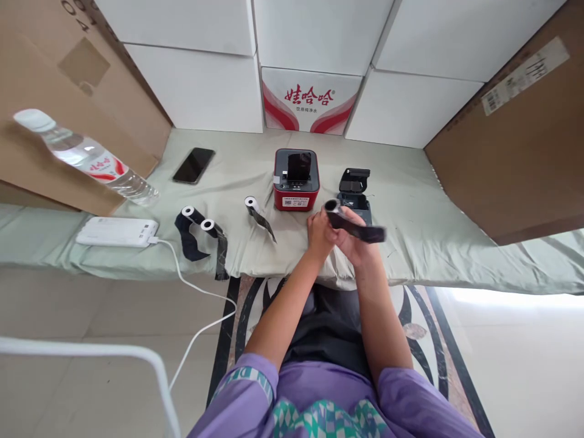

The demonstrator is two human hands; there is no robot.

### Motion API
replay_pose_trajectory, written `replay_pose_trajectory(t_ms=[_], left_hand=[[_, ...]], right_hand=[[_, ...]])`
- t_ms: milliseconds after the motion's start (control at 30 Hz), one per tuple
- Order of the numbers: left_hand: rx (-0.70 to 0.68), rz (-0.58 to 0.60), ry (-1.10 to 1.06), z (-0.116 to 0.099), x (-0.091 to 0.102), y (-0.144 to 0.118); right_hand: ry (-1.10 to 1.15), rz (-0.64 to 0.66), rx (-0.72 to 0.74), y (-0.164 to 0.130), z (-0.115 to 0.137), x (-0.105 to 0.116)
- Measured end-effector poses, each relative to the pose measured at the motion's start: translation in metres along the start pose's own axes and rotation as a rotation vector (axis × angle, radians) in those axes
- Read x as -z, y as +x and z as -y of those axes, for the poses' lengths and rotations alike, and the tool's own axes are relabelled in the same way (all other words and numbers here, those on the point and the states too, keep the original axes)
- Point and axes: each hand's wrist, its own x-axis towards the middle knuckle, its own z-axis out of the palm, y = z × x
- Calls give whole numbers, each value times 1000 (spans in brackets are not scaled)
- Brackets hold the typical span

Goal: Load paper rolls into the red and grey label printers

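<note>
**Both hands on a black ribbon roll**

The left hand (320,234) and the right hand (353,240) meet over the near edge of the pale green cloth (410,201), both closed around one black ribbon roll (351,224). Its white core sits just above the knuckles, and a loose black tail, blurred, sticks out to the right of the right hand.

Just beyond the right hand stands a small black printer (354,190) with its lid raised. Just beyond the left hand sits a red and grey printer (296,180). To the left of the left hand lies a single roll (256,213), then farther left a pair of rolls (201,234) with black tails. Well to the left lie a white power bank (117,232) with its cable, a water bottle (86,157) and a dark phone (194,165).
</note>
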Motion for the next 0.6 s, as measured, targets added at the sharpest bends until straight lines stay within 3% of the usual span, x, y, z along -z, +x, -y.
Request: replay_pose_trajectory(t_ms=[100, 200, 400, 600], left_hand=[[2, -21, -30, 5, 5, 4], [-1, -49, -38, 5, 3, 6], [-1, -57, -40, 5, 0, 6], [12, -49, -53, 6, 1, 6]], right_hand=[[-52, -124, 76, -9, 10, 36], [-124, -183, 86, -17, 22, 57], [-204, -184, 114, -22, 41, 57], [-310, -186, 82, -5, 49, 63]])
